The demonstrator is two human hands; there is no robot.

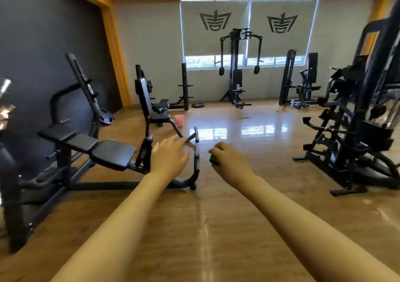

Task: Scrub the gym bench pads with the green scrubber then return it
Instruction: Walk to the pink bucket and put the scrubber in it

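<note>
Ahead, both bare arms reach out over the wooden floor of a gym. The right hand is curled around the green scrubber, of which only a small green-and-dark patch shows under the fingers (the rest is hidden by the hand). It is held in the air above the floor, just to the right of the curved black foot bar of the near bench. The left hand is open, fingers straight and slightly spread, palm down, holding nothing; it hangs in front of that same foot bar, and I cannot tell whether it touches the frame. The near bench stands at the left side of the floor, its three black pads in a row, the front pad nearest the left hand. A second bench stands behind it, with a pink bucket on the floor just beside it. Dark weight machines line the far wall and the right edge of the floor.
</note>
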